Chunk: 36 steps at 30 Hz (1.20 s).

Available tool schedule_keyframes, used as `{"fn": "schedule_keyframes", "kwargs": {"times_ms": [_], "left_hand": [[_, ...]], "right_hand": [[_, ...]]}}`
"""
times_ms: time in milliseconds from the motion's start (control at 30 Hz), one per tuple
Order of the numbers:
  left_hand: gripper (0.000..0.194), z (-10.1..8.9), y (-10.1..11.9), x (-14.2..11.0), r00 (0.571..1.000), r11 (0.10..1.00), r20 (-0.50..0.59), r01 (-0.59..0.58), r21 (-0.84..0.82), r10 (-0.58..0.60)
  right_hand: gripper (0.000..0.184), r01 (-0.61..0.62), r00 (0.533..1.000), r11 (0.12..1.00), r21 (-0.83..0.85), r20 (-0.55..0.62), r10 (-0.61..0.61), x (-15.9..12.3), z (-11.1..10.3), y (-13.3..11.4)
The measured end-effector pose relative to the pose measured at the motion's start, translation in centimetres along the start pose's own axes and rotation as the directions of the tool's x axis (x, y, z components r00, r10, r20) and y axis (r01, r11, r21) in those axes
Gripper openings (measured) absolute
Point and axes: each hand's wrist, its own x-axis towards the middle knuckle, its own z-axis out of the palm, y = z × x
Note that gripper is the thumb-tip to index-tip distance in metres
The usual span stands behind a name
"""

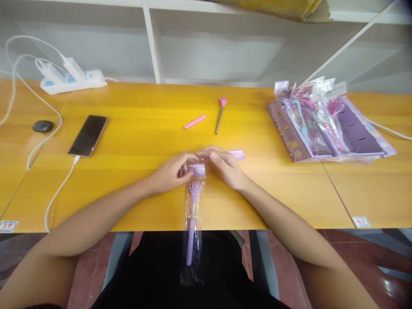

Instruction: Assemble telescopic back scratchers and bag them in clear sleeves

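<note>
Now my left grip [172, 172] and right grip [227, 167] both pinch the small lilac paper header [196, 170] of a clear plastic sleeve holding a purple hand-shaped telescopic scratcher [193, 214]. It hangs between my grips over the yellow wooden bench [135, 128] edge, toward my lap.

both hands [199, 171] pinch bagged purple scratcher [194, 206]
</note>
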Motion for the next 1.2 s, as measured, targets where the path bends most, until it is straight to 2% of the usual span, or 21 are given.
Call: {"fn": "schedule_keyframes", "kwargs": {"times_ms": [133,233,300,400,500,600,800,1200], "left_hand": [[0.073,0.4,-0.8,-0.2,1.0,0.996,0.006,0.006,-0.086,-0.005],[0.08,0.5,-1.2,-0.2,1.0,0.993,0.001,-0.011,-0.115,0.011],[0.077,0.4,-1.2,-0.2,1.0,0.994,0.014,0.004,-0.108,-0.002],[0.069,0.3,-1.1,-0.2,0.999,0.996,0.041,0.023,-0.086,-0.02],[0.064,0.1,-0.8,-0.2,0.998,0.998,0.052,0.031,-0.062,-0.027],[0.061,0.0,-0.5,-0.2,0.999,0.999,0.051,0.014,-0.047,-0.011],[0.032,-0.2,-0.2,-0.1,0.998,0.996,0.053,0.026,-0.087,-0.021],[0.03,-0.1,0.1,-0.1,0.999,0.999,0.03,0.033,-0.021,-0.033]], "right_hand": [[0.052,-0.024,1.0,1.0,0.011,-0.002,0.024,0.0,-0.2,0.4],[0.054,-0.078,0.997,0.995,0.056,-0.003,0.078,-0.1,-0.1,0.6],[0.053,-0.102,0.995,0.993,0.059,-0.001,0.102,-0.1,0.1,0.8],[0.046,-0.112,0.994,0.993,-0.027,0.018,0.112,0.0,0.4,1.0],[0.038,-0.105,0.991,0.985,-0.137,0.074,0.116,0.0,0.6,1.1],[0.033,-0.097,0.983,0.98,-0.174,0.137,0.122,0.0,0.5,1.0],[0.028,-0.111,0.972,0.974,-0.196,0.185,0.148,0.0,0.3,0.5],[0.034,-0.07,0.95,0.974,-0.213,0.283,0.13,-0.1,0.2,0.3]]}}
